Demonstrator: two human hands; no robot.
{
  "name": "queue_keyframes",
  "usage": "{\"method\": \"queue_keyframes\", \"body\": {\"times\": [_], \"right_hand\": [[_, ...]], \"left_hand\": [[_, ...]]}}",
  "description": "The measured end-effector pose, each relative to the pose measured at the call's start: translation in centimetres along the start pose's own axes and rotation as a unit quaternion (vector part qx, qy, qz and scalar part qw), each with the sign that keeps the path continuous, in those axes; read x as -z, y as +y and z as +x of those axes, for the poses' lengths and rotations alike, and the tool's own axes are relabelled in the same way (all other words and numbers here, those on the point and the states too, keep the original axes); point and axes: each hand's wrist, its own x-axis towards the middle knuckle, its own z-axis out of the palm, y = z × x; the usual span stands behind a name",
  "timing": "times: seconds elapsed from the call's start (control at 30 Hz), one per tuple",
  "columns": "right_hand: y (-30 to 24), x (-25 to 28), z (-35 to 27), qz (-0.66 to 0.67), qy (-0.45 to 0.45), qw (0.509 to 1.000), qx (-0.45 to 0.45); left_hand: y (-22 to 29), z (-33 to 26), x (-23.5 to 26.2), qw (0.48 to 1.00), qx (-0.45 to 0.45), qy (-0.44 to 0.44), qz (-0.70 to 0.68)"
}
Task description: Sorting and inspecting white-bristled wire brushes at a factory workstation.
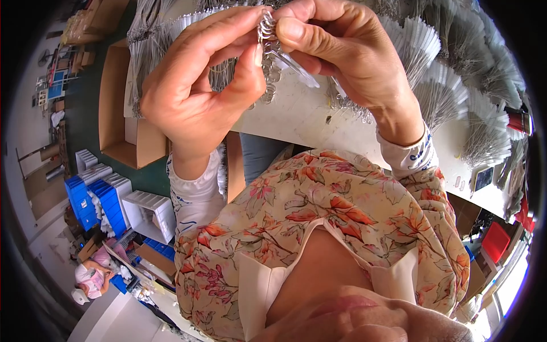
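Note:
Both hands are raised together at the top middle, above the table. My left hand [208,80] pinches a cluster of small shiny metal rings [266,28] between thumb and fingers. From the other side, my right hand [347,48] closes its thumb and fingers on the same rings. A narrow clear strip [299,69] slants down from the cluster toward the right palm; its kind is not plain. More metal loops [270,91] show just below the fingertips, lying over the table, and I cannot tell whether they join the held ones.
Bundles of thin wire brushes with white bristles [439,94] cover the right and far parts of the pale table [302,119]. An open cardboard box [134,151] stands at its left. Blue and white crates [151,214] sit lower left. Another person [91,279] works farther off. A phone [484,178] lies at the right edge.

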Motion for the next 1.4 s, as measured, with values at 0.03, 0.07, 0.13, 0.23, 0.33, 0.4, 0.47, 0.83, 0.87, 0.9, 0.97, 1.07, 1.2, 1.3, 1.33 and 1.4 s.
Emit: {"method": "queue_keyframes", "body": {"times": [0.03, 0.07, 0.13, 0.23, 0.33, 0.4, 0.47, 0.83, 0.87, 0.9, 0.97, 1.07, 1.2, 1.3, 1.33, 1.4], "right_hand": [[-0.2, 0.0, 0.1, -0.025, -0.005, 1.0, 0.006], [-0.4, -0.1, 0.1, -0.05, -0.011, 0.999, 0.012], [0.0, 0.7, 0.5, -0.141, -0.027, 0.984, 0.109], [0.3, 1.1, 0.5, -0.232, -0.057, 0.948, 0.209], [0.6, 1.5, 0.1, -0.187, -0.066, 0.969, 0.146], [0.6, 1.2, -0.3, -0.136, -0.059, 0.986, 0.075], [0.5, 0.5, -0.9, -0.097, 0.007, 0.995, 0.019], [0.5, 0.7, 0.0, -0.209, -0.008, 0.971, 0.12], [0.0, 0.7, 0.0, -0.226, -0.022, 0.967, 0.119], [-0.5, 0.6, -0.2, -0.227, -0.021, 0.966, 0.119], [-1.4, 0.1, -0.7, -0.283, -0.02, 0.954, 0.101], [-0.6, 0.7, -0.9, -0.262, -0.016, 0.962, 0.071], [-0.1, 0.6, -1.0, -0.165, -0.03, 0.985, 0.03], [0.8, 0.2, -1.4, -0.182, 0.016, 0.982, 0.052], [1.2, 0.5, -1.4, -0.174, 0.002, 0.983, 0.051], [1.6, 1.0, -1.4, -0.166, -0.014, 0.985, 0.048]], "left_hand": [[0.0, 0.0, 0.1, 1.0, -0.005, -0.001, -0.004], [0.0, 0.1, 0.2, 1.0, -0.005, -0.001, -0.004], [0.1, 0.6, 0.4, 0.999, -0.024, -0.022, 0.04], [0.6, 1.0, 1.2, 0.997, -0.022, -0.044, 0.056], [0.8, 0.8, 1.1, 0.999, 0.019, -0.046, 0.015], [0.7, 0.7, 1.5, 0.997, 0.065, -0.042, -0.001], [0.5, 0.7, 1.7, 0.993, 0.111, -0.04, -0.018], [-0.6, 0.3, 0.6, 0.998, 0.045, -0.027, -0.02], [-0.4, 0.2, 0.6, 0.998, 0.046, -0.026, -0.019], [-0.2, 0.2, 0.6, 0.999, 0.044, -0.024, 0.02], [0.3, 0.4, 0.6, 0.997, 0.041, -0.021, 0.058], [0.3, 1.2, 0.6, 0.994, 0.105, -0.028, -0.007], [-0.5, 1.7, 2.3, 0.982, 0.027, -0.155, 0.109], [-1.6, 0.9, 3.1, 0.97, 0.187, -0.15, 0.021], [-2.3, 0.8, 3.3, 0.947, 0.26, -0.117, -0.148], [-2.3, 0.6, 3.0, 0.89, 0.322, -0.077, -0.312]]}}
